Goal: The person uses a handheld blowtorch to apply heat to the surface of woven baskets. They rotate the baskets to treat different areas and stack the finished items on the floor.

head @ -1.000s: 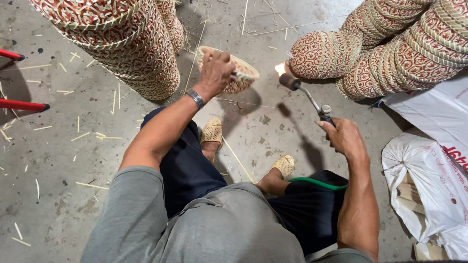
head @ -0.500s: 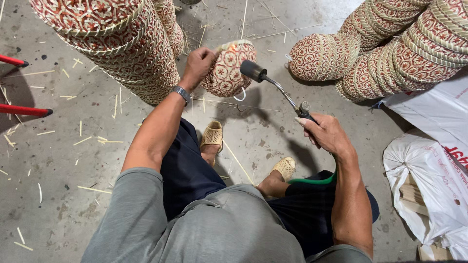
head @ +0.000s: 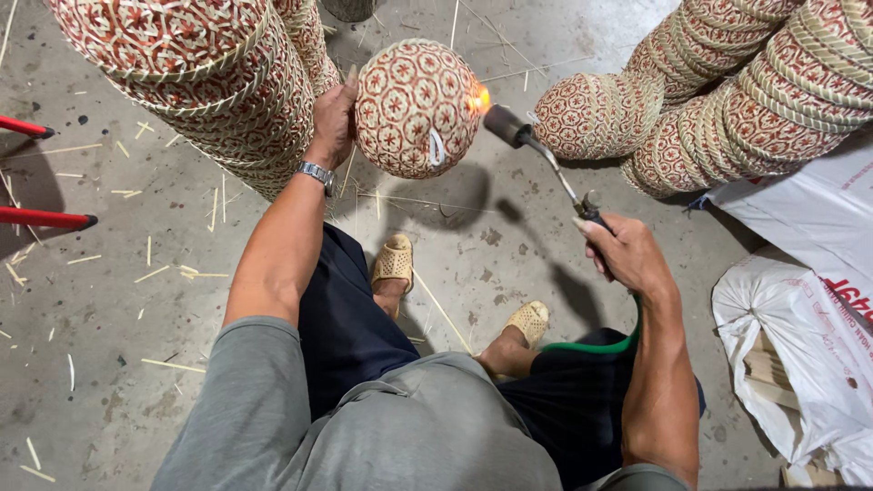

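Observation:
My left hand (head: pixel 334 118) grips the edge of a round woven basket (head: pixel 414 105) with a red and cream flower pattern, holding it up with its domed bottom toward me. A small white loop hangs from the basket. My right hand (head: pixel 623 250) holds a gas torch (head: pixel 536 155) by its handle, with a green hose (head: pixel 591 345) running back over my leg. The torch nozzle points at the basket's right side, where an orange flame (head: pixel 479 98) touches the weave.
A tall stack of matching baskets (head: pixel 200 82) stands at upper left, and curved stacks (head: pixel 727 91) lie at upper right. White sacks (head: pixel 800 345) sit at right. Red metal legs (head: pixel 41 218) poke in at left. Straw bits litter the concrete floor (head: pixel 109 309). My sandalled feet (head: pixel 396 264) rest below the basket.
My left hand has turned and raised the basket so its domed bottom faces me. The torch has swung left and up, and its flame now touches the basket's right side.

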